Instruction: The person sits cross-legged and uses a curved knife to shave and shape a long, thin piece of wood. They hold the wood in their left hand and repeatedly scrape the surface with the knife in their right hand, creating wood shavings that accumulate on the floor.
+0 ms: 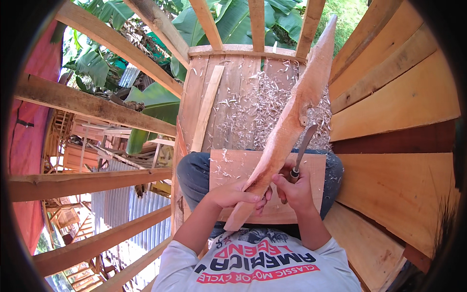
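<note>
A long carved piece of wood (284,129), pointed at its far end, runs slantwise from my chest out over the floor. Near its lower end my left hand (237,195) is wrapped round it. My right hand (297,192) is closed on the handle of a knife (305,146) with a slightly curved blade. The blade points away from me, just to the right of the wood. A flat wooden board (310,192) lies across my lap beneath both hands, with a few shavings on it.
Curled wood shavings (262,102) litter the plank floor (233,117) ahead. A loose wooden strip (207,109) lies on the floor's left side. Wooden slats (92,181) form an open railing on the left. Overlapping boards (394,190) wall the right side. Large green leaves (194,24) hang beyond the railing.
</note>
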Action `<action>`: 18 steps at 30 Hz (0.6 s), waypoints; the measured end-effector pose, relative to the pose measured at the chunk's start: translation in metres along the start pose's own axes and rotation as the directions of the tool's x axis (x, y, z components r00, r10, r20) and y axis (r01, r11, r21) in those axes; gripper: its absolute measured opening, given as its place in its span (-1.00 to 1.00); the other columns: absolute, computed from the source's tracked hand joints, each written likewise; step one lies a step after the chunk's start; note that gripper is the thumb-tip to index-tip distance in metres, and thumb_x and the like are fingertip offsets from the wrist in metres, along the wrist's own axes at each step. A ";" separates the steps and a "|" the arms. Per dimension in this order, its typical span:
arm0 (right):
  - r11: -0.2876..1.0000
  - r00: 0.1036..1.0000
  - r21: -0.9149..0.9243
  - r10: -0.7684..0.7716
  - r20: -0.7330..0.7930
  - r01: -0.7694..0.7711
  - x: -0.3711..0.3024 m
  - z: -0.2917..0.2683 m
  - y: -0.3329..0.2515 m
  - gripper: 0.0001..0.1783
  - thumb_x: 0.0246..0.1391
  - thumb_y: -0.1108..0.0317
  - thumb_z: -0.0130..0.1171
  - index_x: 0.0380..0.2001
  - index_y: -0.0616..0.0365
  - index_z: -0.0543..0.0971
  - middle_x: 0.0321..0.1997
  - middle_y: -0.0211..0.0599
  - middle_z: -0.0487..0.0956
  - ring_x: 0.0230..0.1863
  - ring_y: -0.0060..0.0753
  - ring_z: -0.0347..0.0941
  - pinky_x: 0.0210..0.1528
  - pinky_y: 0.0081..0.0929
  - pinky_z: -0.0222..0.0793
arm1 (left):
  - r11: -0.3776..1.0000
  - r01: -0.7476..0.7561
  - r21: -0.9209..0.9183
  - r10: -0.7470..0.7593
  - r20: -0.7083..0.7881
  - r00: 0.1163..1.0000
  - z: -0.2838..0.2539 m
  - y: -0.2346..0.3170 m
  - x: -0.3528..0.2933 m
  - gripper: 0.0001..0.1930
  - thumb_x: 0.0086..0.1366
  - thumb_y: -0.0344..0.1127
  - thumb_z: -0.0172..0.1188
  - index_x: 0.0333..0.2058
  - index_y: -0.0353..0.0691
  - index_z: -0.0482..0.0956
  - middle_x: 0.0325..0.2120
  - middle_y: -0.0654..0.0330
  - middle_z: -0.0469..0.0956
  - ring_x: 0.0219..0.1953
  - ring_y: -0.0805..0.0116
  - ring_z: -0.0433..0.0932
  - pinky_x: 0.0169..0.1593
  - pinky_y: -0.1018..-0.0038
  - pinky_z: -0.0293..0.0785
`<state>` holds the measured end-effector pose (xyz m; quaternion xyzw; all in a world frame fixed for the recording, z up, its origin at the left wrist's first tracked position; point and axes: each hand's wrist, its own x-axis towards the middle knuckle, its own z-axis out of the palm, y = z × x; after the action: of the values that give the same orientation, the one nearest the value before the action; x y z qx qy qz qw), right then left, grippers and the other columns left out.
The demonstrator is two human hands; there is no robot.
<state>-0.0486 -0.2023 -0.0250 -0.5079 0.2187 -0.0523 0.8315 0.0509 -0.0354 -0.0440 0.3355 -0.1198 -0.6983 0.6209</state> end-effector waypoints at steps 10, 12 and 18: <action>0.819 0.985 -0.549 -0.120 0.125 0.169 -0.008 -0.022 0.002 -0.76 0.06 0.23 0.24 -0.45 0.21 0.57 -0.74 -0.41 0.41 -0.70 -0.69 0.23 -0.63 -0.62 0.10 | 0.953 0.096 0.286 -0.004 -0.307 0.952 0.019 0.009 -0.019 -0.76 0.19 -0.39 0.15 -0.21 -0.24 0.32 -0.49 0.31 0.27 -0.57 0.58 0.28 -0.52 0.60 0.25; 0.712 0.979 -0.674 -0.113 0.168 0.197 -0.013 -0.016 0.000 -0.67 0.04 0.13 0.24 -0.54 0.21 0.57 -0.78 -0.31 0.36 -0.73 -0.55 0.28 -0.64 -0.53 0.16 | 0.944 0.110 0.310 0.019 -0.386 0.922 0.025 0.009 -0.023 -0.77 0.19 -0.39 0.15 -0.21 -0.24 0.33 -0.49 0.32 0.29 -0.53 0.55 0.29 -0.47 0.59 0.26; 0.368 0.938 -0.878 -0.274 0.213 0.307 -0.010 -0.017 0.004 -0.52 -0.11 -0.07 0.30 -0.64 0.19 0.53 -0.78 -0.20 0.39 -0.73 -0.18 0.38 -0.65 -0.36 0.24 | 0.660 0.007 0.752 0.417 -0.373 0.829 0.048 0.010 -0.032 -0.70 0.12 -0.44 0.13 -0.15 -0.34 0.36 -0.56 0.14 0.37 -0.49 0.35 0.34 -0.35 0.42 0.31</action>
<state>-0.0649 -0.2117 -0.0323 -0.9032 0.1069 -0.0649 0.4107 0.0286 -0.0191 0.0080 0.7106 -0.2536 -0.3978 0.5220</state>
